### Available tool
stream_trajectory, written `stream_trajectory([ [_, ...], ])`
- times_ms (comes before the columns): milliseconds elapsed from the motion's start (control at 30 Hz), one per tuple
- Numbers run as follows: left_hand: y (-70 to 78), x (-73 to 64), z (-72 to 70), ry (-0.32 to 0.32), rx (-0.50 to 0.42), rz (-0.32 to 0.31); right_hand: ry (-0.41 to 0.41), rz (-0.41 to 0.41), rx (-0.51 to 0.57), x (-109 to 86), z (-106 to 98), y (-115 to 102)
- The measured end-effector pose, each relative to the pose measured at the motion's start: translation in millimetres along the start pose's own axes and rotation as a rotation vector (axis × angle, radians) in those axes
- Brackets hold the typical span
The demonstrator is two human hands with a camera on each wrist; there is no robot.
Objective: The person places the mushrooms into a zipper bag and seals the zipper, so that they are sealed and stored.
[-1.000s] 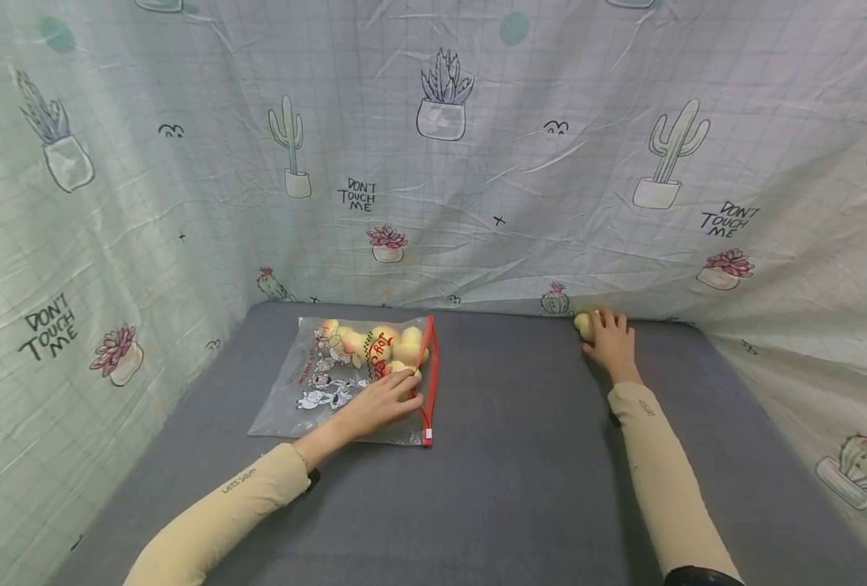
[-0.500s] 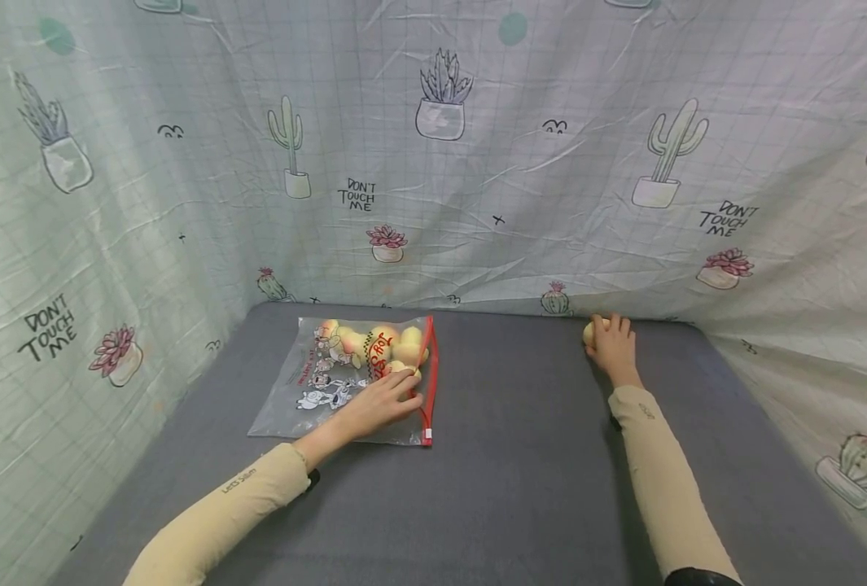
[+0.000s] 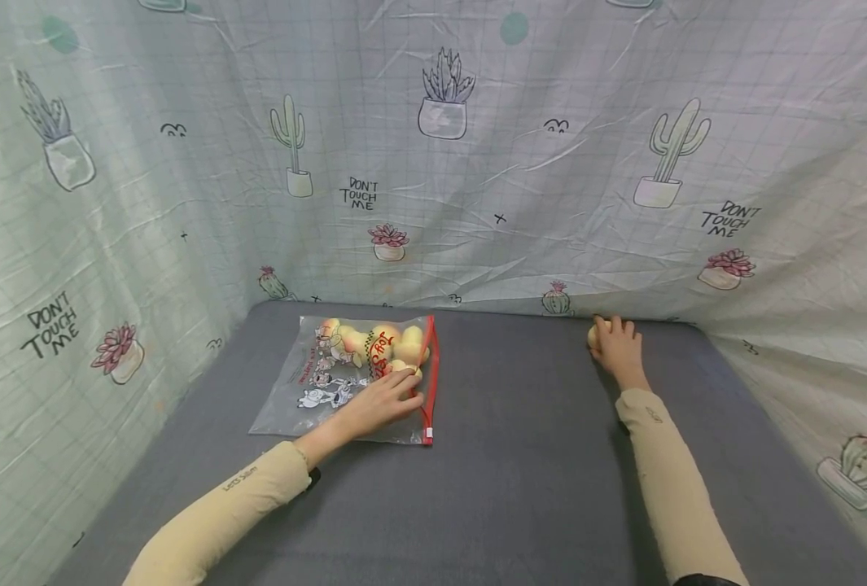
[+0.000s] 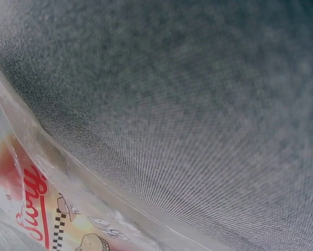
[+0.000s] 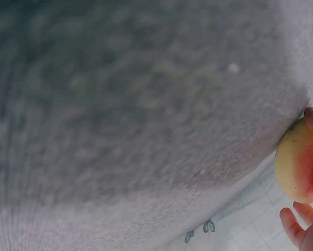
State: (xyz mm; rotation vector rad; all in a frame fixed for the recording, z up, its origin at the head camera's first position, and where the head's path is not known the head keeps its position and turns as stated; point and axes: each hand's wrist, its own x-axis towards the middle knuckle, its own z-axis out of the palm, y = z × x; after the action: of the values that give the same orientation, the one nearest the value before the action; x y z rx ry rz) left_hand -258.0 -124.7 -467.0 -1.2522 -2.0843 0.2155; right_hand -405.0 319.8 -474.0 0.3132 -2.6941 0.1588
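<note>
A clear zip bag [image 3: 279, 413] with a red zip edge lies on the grey surface, printed with red lettering and cartoon figures. Several yellow, red-blushed peaches [image 3: 352, 343] show through its plastic. My left hand [image 3: 383, 400] rests on the bag near its zip edge, its fingertips at the fruit; the left wrist view shows only bag and cloth. At the back right, my right hand [image 3: 619, 354] grips a single peach [image 5: 298, 164], with thumb and fingers around it. The palm side of that grasp is partly out of frame.
A grey cloth-covered table [image 3: 506, 464] stretches between the arms. A pale curtain [image 3: 492, 179] printed with potted cacti rises behind it and along both sides. The right hand is close to the curtain's lower edge.
The right hand has drawn the peach a little to the right and nearer, its fingers closing further around it. The left hand and the bag have stayed in place.
</note>
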Motion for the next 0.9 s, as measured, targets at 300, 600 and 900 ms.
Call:
stream_trajectory([
  [300, -0.1, 0.6, 0.5, 0.010, 0.008, 0.007, -0.006, -0.022, -0.011, -4.4, -5, 2],
  [600, 0.0, 0.7, 0.1, 0.000, 0.012, 0.006, 0.026, -0.087, -0.018, -6.1, -12, -1],
  [900, 0.4, 1.0, 0.0, -0.002, 0.007, 0.006, 0.084, -0.175, 0.029, -12.7, -20, -12],
])
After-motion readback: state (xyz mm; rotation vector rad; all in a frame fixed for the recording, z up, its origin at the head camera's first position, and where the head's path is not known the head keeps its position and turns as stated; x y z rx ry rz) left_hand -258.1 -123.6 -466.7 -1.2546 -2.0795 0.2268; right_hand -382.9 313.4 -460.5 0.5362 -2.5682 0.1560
